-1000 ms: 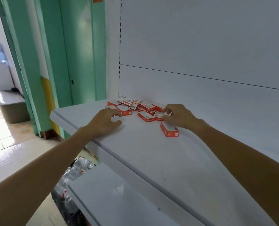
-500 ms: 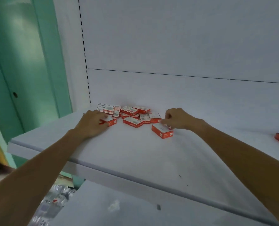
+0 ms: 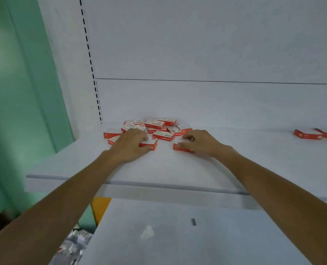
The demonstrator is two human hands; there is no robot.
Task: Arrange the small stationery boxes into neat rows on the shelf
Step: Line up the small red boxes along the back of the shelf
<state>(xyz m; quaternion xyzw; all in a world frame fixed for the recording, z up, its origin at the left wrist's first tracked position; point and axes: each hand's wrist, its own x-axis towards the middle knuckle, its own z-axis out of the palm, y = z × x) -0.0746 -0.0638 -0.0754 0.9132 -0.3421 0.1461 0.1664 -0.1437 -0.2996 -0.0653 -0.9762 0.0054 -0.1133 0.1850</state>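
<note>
Boxes: loose pile of small red-and-white cardboard stationery boxes (image 3: 155,126) at the back-left of the white metal shelf (image 3: 178,169).
Left hand (image 3: 129,147): fingers curled around one red box (image 3: 150,145).
Right hand (image 3: 201,141): fingertips pressing another red box (image 3: 180,147).

Before you: white back panel (image 3: 197,44) with slotted upright (image 3: 91,64); green wall (image 3: 15,92) at left; lower white shelf (image 3: 197,236) beneath.

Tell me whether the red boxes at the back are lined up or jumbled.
Jumbled: the red boxes lie at mixed angles, some overlapping, on the shelf.
</note>
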